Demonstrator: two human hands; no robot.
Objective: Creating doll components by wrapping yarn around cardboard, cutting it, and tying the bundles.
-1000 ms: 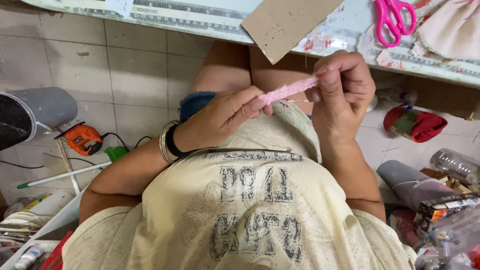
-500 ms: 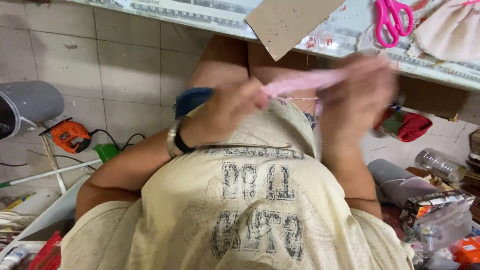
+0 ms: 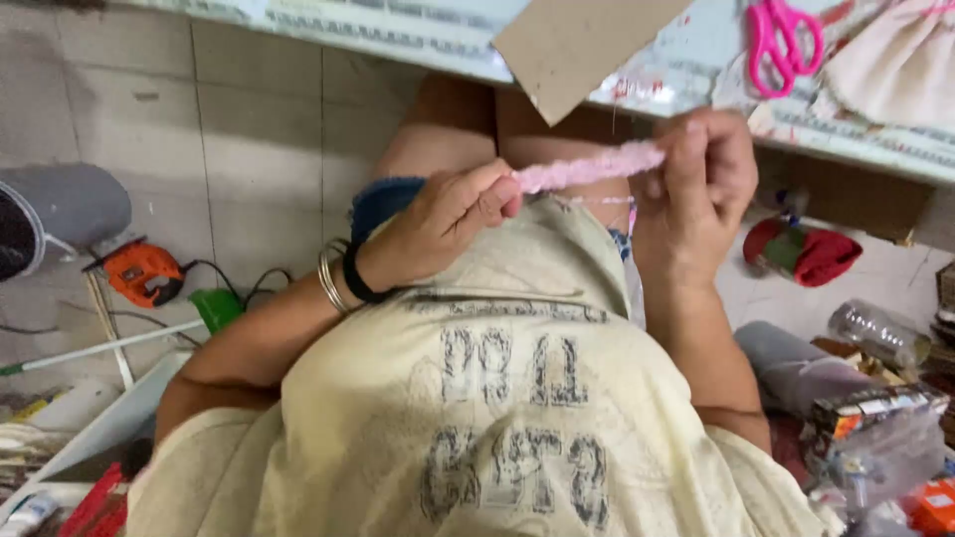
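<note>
**Pink strip held taut over lap**

Left hand [image 3: 448, 224] pinches one end of the fuzzy pink strip [image 3: 587, 167], right hand [image 3: 696, 189] grips the other, w/ the strip just below the table edge [image 3: 398, 40]. Risk, imo: soft, nubby stuff could slip or tear if tugged harder. Stiff cardboard [image 3: 582, 45] overhangs above; pink plastic scissors [image 3: 786, 40] lie flat on top.

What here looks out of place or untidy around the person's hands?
The cardboard sheet hangs over the table edge, above the pink strip held between left hand and right hand. An orange power tool and a plastic bottle lie on the floor.
</note>
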